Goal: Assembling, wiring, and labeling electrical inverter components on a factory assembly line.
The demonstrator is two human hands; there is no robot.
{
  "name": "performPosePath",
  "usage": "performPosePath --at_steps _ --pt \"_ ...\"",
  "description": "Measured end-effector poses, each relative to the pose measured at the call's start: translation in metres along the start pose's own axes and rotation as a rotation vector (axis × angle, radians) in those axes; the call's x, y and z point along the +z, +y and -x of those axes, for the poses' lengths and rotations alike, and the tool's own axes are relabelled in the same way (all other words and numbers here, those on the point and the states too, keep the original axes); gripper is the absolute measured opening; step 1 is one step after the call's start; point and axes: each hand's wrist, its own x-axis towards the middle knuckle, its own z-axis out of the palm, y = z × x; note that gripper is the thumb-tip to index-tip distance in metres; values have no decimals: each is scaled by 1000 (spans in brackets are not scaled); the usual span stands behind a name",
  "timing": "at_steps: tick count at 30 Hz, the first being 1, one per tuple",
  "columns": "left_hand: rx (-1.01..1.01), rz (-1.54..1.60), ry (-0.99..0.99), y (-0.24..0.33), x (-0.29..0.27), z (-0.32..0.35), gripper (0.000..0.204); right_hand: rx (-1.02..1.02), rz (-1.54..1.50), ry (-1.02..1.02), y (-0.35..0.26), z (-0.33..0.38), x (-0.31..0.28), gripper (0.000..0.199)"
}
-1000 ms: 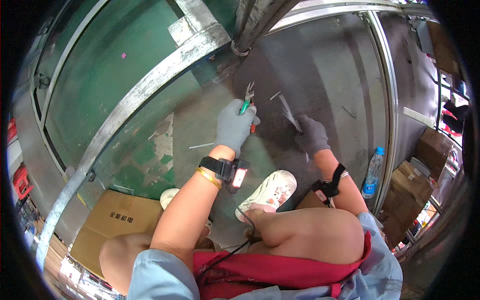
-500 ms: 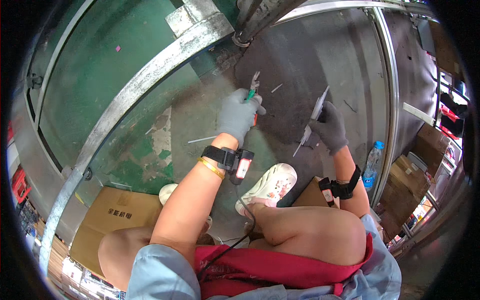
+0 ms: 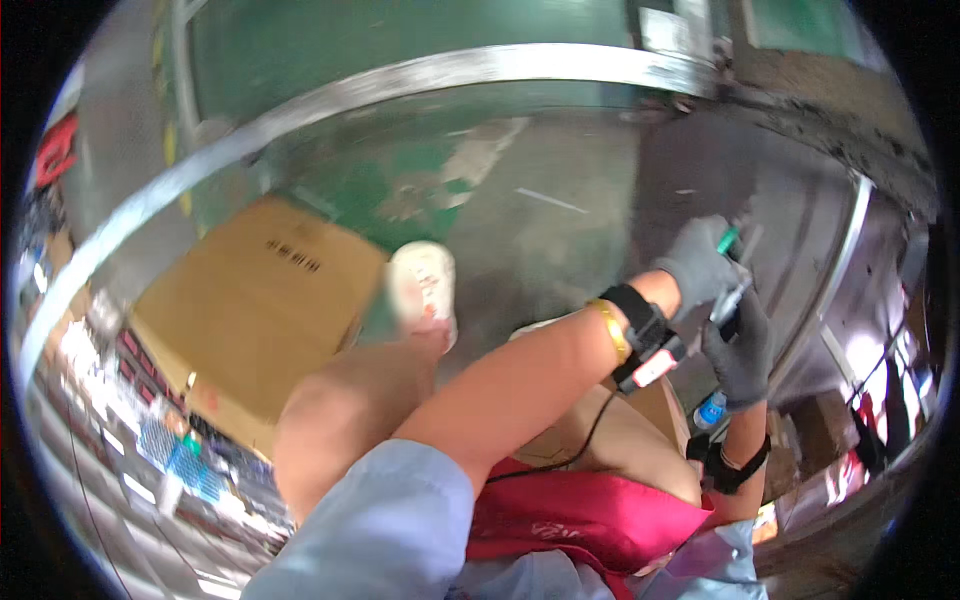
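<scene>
Left hand (image 3: 700, 265) closed around green-handled pliers (image 3: 729, 238), right hand (image 3: 742, 355) gripping a pale strip (image 3: 725, 304)

Both hands wear grey gloves and meet at the right of the scene, over the dark part of the floor (image 3: 665, 160). The left one has its fingers wrapped round the pliers, with the tool's head pointing to the far side. That head is blurred, so I cannot tell whether its jaws are apart or together. The right hand sits just nearer, its thumb and fingers closed on the strip, which lies between the two gloves. Whether the pliers touch the strip cannot be made out.

A black wrist strap (image 3: 637, 312) and a yellow bangle (image 3: 612, 333) circle the left wrist; a second black strap (image 3: 737, 468) is on the right one. Just left of the right wrist shows a blue-labelled bottle (image 3: 710, 410), partly hidden.

On the floor, a thin white strip (image 3: 552, 200) lies well to the left of the hands, and a short white piece (image 3: 685, 191) is at the far side of them. At the left is a brown cardboard box (image 3: 255, 310), with a cream shoe (image 3: 421, 280) just right of it. A pale metal rail (image 3: 400, 85) curves across the far side. Red cloth (image 3: 590, 510) covers the person's lap, at the near side.
</scene>
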Motion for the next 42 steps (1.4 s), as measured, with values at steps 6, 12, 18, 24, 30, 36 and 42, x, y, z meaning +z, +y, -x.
performPosePath --at_steps 6,12,18,24,30,36,42 --pt "115 -132 237 45 -31 79 15 69 -57 -139 -61 22 -11 23" --pt "126 262 487 141 -89 216 13 180 -430 -100 -145 57 -47 28" --pt "281 -61 1071 189 -152 424 27 98 -634 -295 -283 83 0 25" --pt "-262 -84 1436 97 -257 566 13 -87 -710 -616 -413 123 165 42" --pt "-565 -164 1333 -12 -317 626 13 -85 -299 -384 -418 179 236 31" --pt "-456 77 1135 -36 -334 617 20 278 -746 -206 -335 198 132 19" --pt "-610 -166 904 -32 -301 568 24 617 -271 657 -181 307 24 40"
